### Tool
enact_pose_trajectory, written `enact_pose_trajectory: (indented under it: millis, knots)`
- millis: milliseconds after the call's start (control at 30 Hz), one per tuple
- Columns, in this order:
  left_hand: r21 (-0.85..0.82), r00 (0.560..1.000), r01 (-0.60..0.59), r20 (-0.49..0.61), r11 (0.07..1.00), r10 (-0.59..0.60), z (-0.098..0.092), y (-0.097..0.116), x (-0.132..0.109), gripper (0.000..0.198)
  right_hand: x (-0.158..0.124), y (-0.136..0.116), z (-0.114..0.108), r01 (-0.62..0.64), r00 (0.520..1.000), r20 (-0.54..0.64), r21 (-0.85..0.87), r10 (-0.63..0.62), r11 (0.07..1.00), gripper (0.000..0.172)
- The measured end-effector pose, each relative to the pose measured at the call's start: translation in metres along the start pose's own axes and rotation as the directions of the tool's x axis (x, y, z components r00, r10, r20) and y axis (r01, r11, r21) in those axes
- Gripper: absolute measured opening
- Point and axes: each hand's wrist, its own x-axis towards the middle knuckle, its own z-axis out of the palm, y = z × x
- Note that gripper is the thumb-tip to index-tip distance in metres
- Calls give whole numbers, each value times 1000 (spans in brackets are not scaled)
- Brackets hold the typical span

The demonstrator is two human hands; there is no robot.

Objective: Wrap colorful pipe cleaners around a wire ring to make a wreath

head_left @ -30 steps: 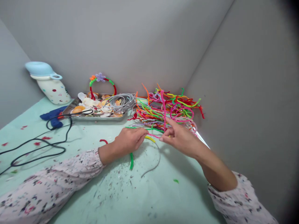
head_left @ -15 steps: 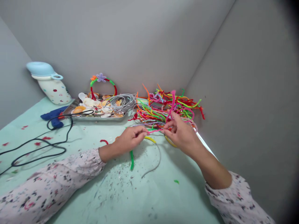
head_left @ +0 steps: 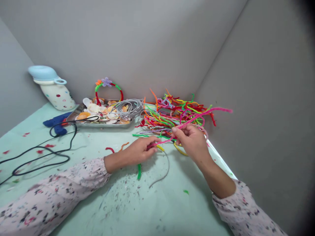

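Observation:
A pink pipe cleaner [head_left: 209,112] stretches between my hands, its long free end pointing right past the pile. My left hand [head_left: 144,149] pinches one end of it. Thumb and fingertips of my right hand [head_left: 190,137] close on it farther along. Below my left hand, a grey wire [head_left: 168,165] curves over the table, with a short yellow piece [head_left: 160,148] of pipe cleaner at its upper end. A green pipe cleaner piece [head_left: 139,172] lies partly under my left hand. Just behind my hands is a heap of multicoloured pipe cleaners [head_left: 159,118].
A metal tray [head_left: 108,125] holds shells and a coil of grey wire [head_left: 130,108]; a flower-trimmed pipe cleaner ring [head_left: 121,91] stands there. At left are a blue glue gun [head_left: 57,122], its black cord [head_left: 41,154] and a blue-lidded bottle [head_left: 56,95]. Grey walls border the table.
The pink pipe cleaner's free end has swung from upright to pointing right. My right hand has turned and lowered slightly; my left hand has shifted a little to the right and down.

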Motion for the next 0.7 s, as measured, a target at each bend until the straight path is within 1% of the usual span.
enact_pose_trajectory:
  millis: [133, 200, 267, 333, 433, 533, 600, 700]
  knots:
    - [-69, 999, -11, 46, 998, 14, -3, 7, 1, 25, -2, 2, 6, -40, 998, 43, 91, 37, 995, 27]
    - [-76, 998, -14, 52, 997, 18, -4, 10, 2, 26, -1, 3, 5, -30, 999, 19, 86, 28, 996, 26]
    - [-70, 1000, -6, 27, 998, 8, -6, 12, 2, 34, 2, 5, 2, -13, 999, -44, 58, 15, 998, 27]
    - [-70, 1000, 12, -9, 997, -12, -7, 12, 2, 35, 6, 8, -2, -22, 995, -99, 58, 27, 998, 28]
    - [-96, 997, 29, -67, 995, -36, -8, 13, 3, 34, 10, 12, -7, -72, 993, -82, 124, 82, 990, 31]
    - [-98, 992, 42, -119, 994, -53, -8, 12, 3, 35, 13, 17, -10, -104, 991, -73, 146, 115, 984, 32]
    - [-60, 988, 48, -143, 997, -56, -8, 10, 3, 35, 15, 20, -11, -129, 987, -77, 162, 143, 978, 34]
    - [35, 985, 31, -169, 999, -24, -9, 8, 3, 35, 19, 24, -13, -185, 978, -59, 195, 200, 963, 35]
